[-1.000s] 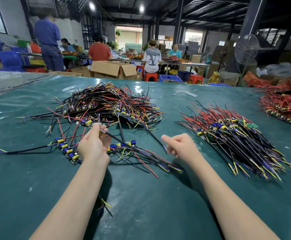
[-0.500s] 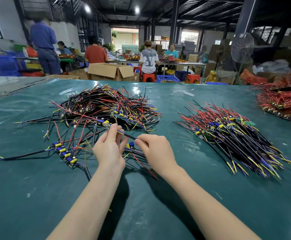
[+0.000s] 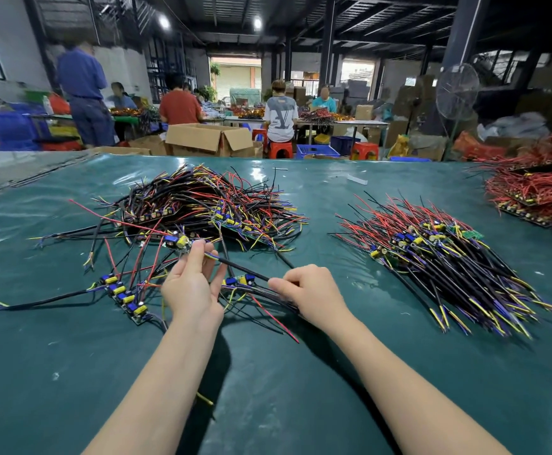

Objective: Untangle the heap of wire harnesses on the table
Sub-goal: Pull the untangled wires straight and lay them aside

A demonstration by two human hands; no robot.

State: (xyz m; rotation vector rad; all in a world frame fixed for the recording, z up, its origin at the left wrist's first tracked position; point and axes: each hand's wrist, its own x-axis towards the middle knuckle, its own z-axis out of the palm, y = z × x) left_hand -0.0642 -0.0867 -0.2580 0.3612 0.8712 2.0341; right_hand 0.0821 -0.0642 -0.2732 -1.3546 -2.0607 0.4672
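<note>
Wire harness heap [image 3: 202,205] is recorded on the green worktop [image 3: 268,389], lying just beyond the left fingers [image 3: 199,254] and spreading to both sides of them. Black, red, yellow and blue leads are crossed over one another, with small circuit boards caught among them.

To the left of the left fingers, and nearer the person, a strip of boards [image 3: 125,298] with blue and yellow components is noted flat on the worktop, with a black lead running away from it leftward.

The left hand [image 3: 191,287] is held above the surface. A single harness [image 3: 245,270] is pinched between its thumb and forefinger, where a small board meets a black sheathed cable; the remaining fingers are loosely extended. The cable runs straight, slanting down to the right, and is grasped there by the right hand [image 3: 307,290], whose right fingers [image 3: 279,284] are curled, with thumb and forefinger closed on it. Between the two hands, under the cable, a further small board [image 3: 238,280] is seen.

Well to the right of the right fingers, a sorted pile [image 3: 448,257] is laid with its leads roughly parallel. Farther right and beyond, a red-wired pile [image 3: 537,195] is observed near the picture's right edge.
</note>
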